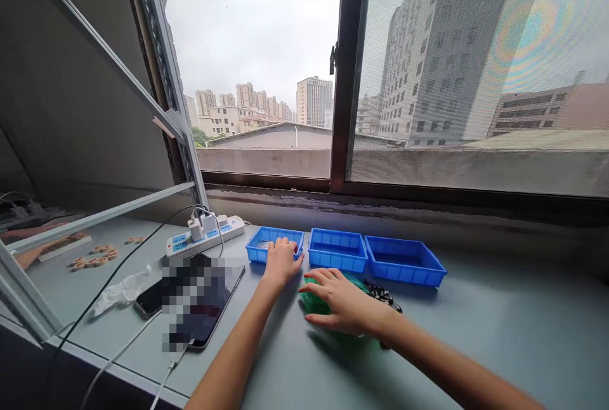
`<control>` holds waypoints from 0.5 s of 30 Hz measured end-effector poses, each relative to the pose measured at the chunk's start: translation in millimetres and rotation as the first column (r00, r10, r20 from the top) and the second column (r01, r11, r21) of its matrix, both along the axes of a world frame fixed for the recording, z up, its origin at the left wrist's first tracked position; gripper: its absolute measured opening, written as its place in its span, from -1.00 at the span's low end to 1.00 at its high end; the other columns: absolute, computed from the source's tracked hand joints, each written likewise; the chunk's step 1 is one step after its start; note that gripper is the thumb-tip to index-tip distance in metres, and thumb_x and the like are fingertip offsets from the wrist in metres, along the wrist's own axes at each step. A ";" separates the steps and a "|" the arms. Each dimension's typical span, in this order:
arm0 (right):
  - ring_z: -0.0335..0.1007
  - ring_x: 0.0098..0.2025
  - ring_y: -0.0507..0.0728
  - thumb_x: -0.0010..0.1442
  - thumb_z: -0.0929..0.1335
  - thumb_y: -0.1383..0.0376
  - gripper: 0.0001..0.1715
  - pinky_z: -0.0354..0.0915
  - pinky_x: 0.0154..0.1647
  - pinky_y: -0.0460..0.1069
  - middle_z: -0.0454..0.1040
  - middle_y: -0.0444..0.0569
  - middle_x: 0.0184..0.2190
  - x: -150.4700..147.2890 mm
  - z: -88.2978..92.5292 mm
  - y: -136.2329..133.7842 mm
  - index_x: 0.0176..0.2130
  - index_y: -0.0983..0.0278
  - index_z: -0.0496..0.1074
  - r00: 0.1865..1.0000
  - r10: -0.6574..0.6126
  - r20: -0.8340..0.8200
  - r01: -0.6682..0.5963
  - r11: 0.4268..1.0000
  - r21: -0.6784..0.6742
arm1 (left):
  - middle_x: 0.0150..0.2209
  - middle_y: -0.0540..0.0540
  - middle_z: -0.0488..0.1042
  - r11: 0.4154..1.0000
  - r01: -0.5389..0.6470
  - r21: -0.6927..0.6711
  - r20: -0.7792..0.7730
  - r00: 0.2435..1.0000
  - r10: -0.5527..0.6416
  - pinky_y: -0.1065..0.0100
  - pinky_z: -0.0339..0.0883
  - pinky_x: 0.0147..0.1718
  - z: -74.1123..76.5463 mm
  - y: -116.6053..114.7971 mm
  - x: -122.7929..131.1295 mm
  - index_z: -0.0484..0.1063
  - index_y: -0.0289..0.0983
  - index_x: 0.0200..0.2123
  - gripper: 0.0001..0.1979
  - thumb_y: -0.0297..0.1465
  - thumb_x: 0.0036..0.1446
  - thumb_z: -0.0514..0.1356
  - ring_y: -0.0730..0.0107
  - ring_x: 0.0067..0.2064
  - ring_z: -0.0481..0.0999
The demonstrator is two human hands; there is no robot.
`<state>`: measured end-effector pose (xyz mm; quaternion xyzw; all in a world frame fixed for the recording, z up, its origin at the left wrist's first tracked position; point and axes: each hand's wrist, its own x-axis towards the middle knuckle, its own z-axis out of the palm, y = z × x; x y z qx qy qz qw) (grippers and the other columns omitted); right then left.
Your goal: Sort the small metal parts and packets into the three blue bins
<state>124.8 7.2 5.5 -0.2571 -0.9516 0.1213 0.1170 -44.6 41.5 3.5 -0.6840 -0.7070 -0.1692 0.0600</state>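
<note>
My left hand (281, 263) reaches over the right part of the leftmost blue bin (254, 253). Its fingers bend over the bin with the thumb apart, and the fingertips are partly hidden. Something small and pale lies inside that bin. My right hand (340, 302) is spread over a green, see-through object (311, 302), fingers apart and seeming to rest on it; the hand covers most of it, so its kind is unclear. Against its right side lies a cluster of small black and metallic parts (383, 296), partly behind my right wrist.
Two more blue bins, a middle one (337, 262) and a right one (409, 273), stand along the window wall. At left lie a power strip (207, 237), a tablet (209, 315), a phone (150, 299), crumpled plastic (122, 290) and cables. Another person's arm (31, 254) shows beyond the metal frame.
</note>
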 end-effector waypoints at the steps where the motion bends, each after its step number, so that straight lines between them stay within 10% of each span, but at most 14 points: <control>1: 0.20 0.21 0.31 0.13 0.41 0.21 -0.56 0.10 0.21 0.22 0.41 0.16 0.10 -2.0 -1.8 1.3 0.02 0.25 0.46 1.000 -0.009 0.010 0.009 1.000 -0.011 | -0.19 -0.22 0.52 1.000 0.002 0.009 -0.005 1.000 -0.002 0.13 0.24 -0.04 -0.7 0.3 0.8 0.50 -0.29 -0.30 -0.87 -0.39 0.15 0.16 0.04 -0.04 0.46; 10: 0.23 0.22 0.30 0.18 0.34 0.20 -0.40 0.13 0.22 0.20 0.28 0.16 0.22 16.2 -3.4 5.7 0.19 0.27 0.30 0.988 -0.060 -0.141 0.027 0.974 -0.227 | -0.28 -0.17 0.49 0.980 -0.030 0.196 0.087 0.996 0.014 0.18 0.26 -0.12 2.2 3.4 3.6 0.41 -0.27 -0.45 -0.80 -0.44 0.21 0.07 0.15 -0.17 0.48; 15: 0.43 0.04 0.23 0.25 0.26 0.05 -0.30 0.30 0.07 0.14 0.41 0.21 0.09 22.9 8.6 22.7 0.24 0.34 0.16 0.787 -0.385 -0.483 0.006 0.786 -0.618 | -0.38 -0.09 0.47 0.940 0.017 0.342 0.149 0.986 -0.072 0.33 0.29 -0.27 27.1 -9.6 11.5 0.37 -0.28 -0.51 -0.75 -0.42 0.23 0.07 0.34 -0.34 0.45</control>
